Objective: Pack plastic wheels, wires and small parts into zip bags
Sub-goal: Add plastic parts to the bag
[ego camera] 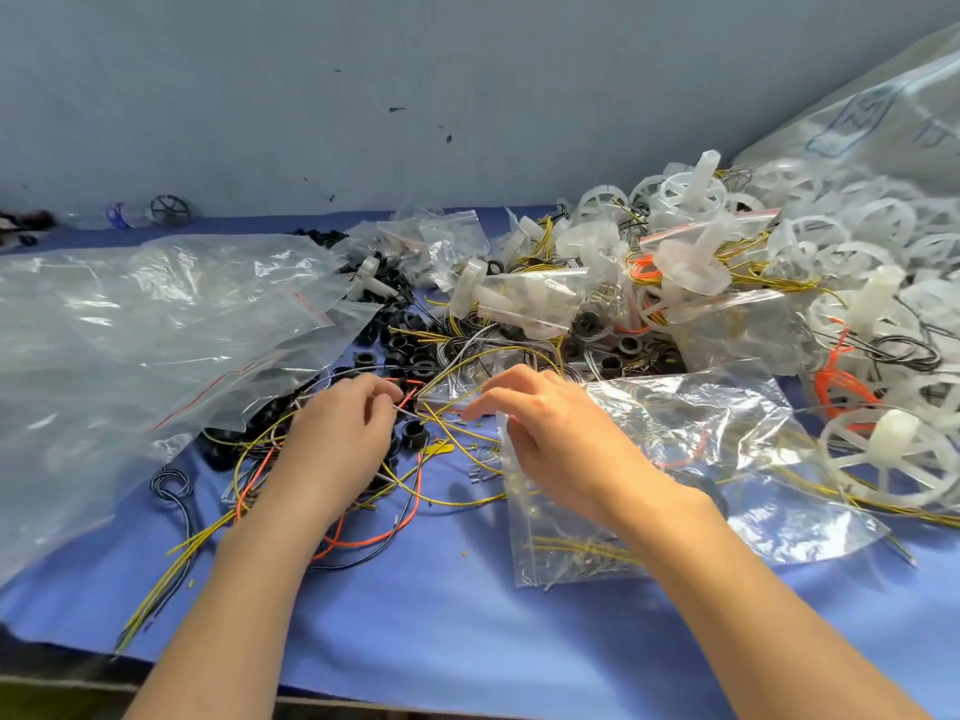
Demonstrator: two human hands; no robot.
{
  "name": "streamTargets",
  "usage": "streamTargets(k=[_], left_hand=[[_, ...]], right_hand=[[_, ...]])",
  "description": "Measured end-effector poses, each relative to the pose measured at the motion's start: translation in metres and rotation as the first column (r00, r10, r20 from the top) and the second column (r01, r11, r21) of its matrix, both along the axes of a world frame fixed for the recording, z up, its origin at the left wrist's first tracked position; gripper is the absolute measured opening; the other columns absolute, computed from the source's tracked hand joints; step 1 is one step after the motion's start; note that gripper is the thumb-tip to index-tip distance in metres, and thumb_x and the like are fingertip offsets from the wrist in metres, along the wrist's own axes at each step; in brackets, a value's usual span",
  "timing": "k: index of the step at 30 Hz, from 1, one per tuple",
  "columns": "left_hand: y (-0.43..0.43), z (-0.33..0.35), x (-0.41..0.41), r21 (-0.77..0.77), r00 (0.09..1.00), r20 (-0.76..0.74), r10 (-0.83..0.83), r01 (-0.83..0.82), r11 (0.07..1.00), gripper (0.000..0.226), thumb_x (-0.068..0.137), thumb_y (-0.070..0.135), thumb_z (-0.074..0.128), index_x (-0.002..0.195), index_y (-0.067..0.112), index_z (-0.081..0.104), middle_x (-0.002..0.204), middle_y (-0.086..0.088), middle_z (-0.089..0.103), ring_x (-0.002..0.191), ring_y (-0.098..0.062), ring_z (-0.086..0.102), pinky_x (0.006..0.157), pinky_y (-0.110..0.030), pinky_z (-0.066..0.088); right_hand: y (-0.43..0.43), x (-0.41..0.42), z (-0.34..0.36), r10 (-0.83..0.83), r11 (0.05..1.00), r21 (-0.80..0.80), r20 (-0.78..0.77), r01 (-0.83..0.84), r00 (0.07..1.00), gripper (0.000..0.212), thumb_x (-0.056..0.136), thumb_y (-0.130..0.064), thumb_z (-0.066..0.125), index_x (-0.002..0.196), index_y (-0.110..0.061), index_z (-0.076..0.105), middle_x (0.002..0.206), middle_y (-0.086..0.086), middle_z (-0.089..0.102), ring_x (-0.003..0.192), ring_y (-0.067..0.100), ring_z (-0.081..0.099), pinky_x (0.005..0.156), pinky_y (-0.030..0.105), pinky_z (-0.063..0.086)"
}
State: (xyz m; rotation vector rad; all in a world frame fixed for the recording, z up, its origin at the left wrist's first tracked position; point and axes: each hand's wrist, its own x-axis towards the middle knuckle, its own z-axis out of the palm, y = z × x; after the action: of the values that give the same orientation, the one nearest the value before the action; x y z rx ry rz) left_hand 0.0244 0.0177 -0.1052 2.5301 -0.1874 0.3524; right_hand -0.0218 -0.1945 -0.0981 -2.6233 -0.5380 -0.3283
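My left hand (343, 433) is curled over a tangle of yellow, orange and black wires (332, 517), its fingertips pinching thin wires near small black rings (415, 433). My right hand (545, 428) is beside it with curled fingers pinching yellow wire, and a small clear zip bag (561, 553) holding yellow wires lies under its wrist. White plastic wheels (883, 459) are piled at the right, some inside filled zip bags (530, 298).
A large clear plastic bag (145, 330) covers the left of the blue table cloth (441, 615). Another big bag of wheels (883, 163) leans against the wall at the right. A plastic bottle (124, 214) lies at the back left. The table's front edge runs along the bottom.
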Motion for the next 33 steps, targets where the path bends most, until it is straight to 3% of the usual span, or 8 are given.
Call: streamTargets(k=[2, 9, 15, 19, 21, 23, 27, 33], left_hand=[[-0.005, -0.005, -0.001, 0.133, 0.999, -0.011, -0.048, 0.049, 0.99, 0.018, 0.094, 0.027, 0.051, 0.101, 0.029, 0.067, 0.095, 0.003, 0.063, 0.096, -0.024, 0.057, 0.087, -0.039, 0.044], [-0.004, -0.01, -0.002, 0.295, 0.996, -0.059, -0.072, 0.087, 0.951, 0.021, 0.09, 0.048, 0.055, 0.105, 0.034, 0.054, 0.111, 0.009, 0.056, 0.111, -0.019, 0.047, 0.089, -0.039, 0.034], [-0.006, -0.011, -0.005, 0.272, 0.994, -0.015, -0.112, 0.111, 0.956, 0.016, 0.092, 0.045, 0.055, 0.098, 0.032, 0.048, 0.099, 0.012, 0.061, 0.105, -0.017, 0.052, 0.091, -0.038, 0.033], [-0.007, -0.006, -0.006, 0.295, 0.992, 0.082, -0.094, 0.066, 0.953, 0.011, 0.092, 0.038, 0.058, 0.096, 0.029, 0.055, 0.094, 0.011, 0.064, 0.103, -0.02, 0.054, 0.089, -0.038, 0.032], [-0.008, 0.0, -0.007, 0.193, 0.982, 0.166, -0.089, 0.056, 0.98, 0.009, 0.092, 0.034, 0.061, 0.095, 0.025, 0.059, 0.094, 0.009, 0.066, 0.1, -0.021, 0.057, 0.089, -0.039, 0.036], [-0.013, 0.011, -0.012, -0.083, 0.972, 0.225, -0.067, 0.088, 0.993, 0.006, 0.092, 0.03, 0.063, 0.093, 0.024, 0.06, 0.09, 0.012, 0.067, 0.093, -0.012, 0.061, 0.086, -0.033, 0.043], [-0.041, 0.026, -0.033, -0.544, 0.983, 0.108, -0.148, 0.183, 0.819, 0.005, 0.091, 0.026, 0.066, 0.09, 0.023, 0.062, 0.086, 0.009, 0.069, 0.077, 0.001, 0.063, 0.066, -0.006, 0.044], [-0.074, 0.011, -0.051, -0.482, 0.839, -0.199, -0.507, 0.367, 0.796, 0.008, 0.094, 0.021, 0.063, 0.099, 0.017, 0.067, 0.092, 0.006, 0.073, 0.086, -0.012, 0.07, 0.083, -0.038, 0.055]], right_hand=[[0.001, 0.0, -0.002, -0.009, 0.999, -0.036, -0.002, 0.008, 1.0, 0.052, 0.089, 0.002, 0.043, 0.12, -0.034, 0.064, 0.131, -0.005, 0.053, 0.114, 0.024, 0.05, 0.098, 0.041, 0.038], [0.004, -0.003, -0.001, 0.037, 0.994, -0.101, 0.044, -0.032, 0.998, 0.044, 0.08, 0.005, 0.054, 0.086, -0.035, 0.073, 0.136, -0.005, 0.052, 0.119, 0.024, 0.047, 0.096, 0.039, 0.036], [-0.002, -0.004, -0.004, 0.036, 0.992, -0.125, 0.079, -0.026, 0.996, 0.023, 0.081, -0.004, 0.058, 0.071, -0.024, 0.065, 0.133, -0.002, 0.056, 0.117, 0.026, 0.049, 0.091, 0.039, 0.038], [-0.009, -0.003, -0.003, 0.015, 1.0, 0.014, 0.124, -0.017, 0.992, 0.028, 0.079, 0.004, 0.054, 0.066, -0.018, 0.063, 0.125, 0.002, 0.06, 0.106, 0.028, 0.053, 0.085, 0.039, 0.042], [-0.01, -0.002, -0.002, 0.006, 0.99, 0.142, 0.138, -0.026, 0.99, 0.032, 0.074, 0.009, 0.047, 0.062, -0.018, 0.06, 0.121, 0.005, 0.061, 0.103, 0.028, 0.055, 0.081, 0.035, 0.042], [-0.01, -0.002, -0.002, -0.015, 0.961, 0.275, 0.138, -0.024, 0.99, 0.038, 0.071, 0.011, 0.043, 0.06, -0.024, 0.053, 0.117, 0.006, 0.06, 0.102, 0.024, 0.057, 0.08, 0.03, 0.041], [-0.012, 0.0, -0.001, -0.068, 0.866, 0.5, 0.094, 0.012, 0.993, 0.047, 0.074, 0.018, 0.041, 0.055, -0.025, 0.046, 0.108, 0.005, 0.06, 0.097, 0.011, 0.057, 0.077, 0.016, 0.038], [-0.011, -0.002, 0.002, -0.081, 0.702, 0.709, -0.007, 0.062, 0.997, 0.037, 0.07, 0.002, 0.043, 0.05, -0.028, 0.05, 0.11, -0.002, 0.063, 0.095, 0.004, 0.058, 0.074, 0.014, 0.039]])
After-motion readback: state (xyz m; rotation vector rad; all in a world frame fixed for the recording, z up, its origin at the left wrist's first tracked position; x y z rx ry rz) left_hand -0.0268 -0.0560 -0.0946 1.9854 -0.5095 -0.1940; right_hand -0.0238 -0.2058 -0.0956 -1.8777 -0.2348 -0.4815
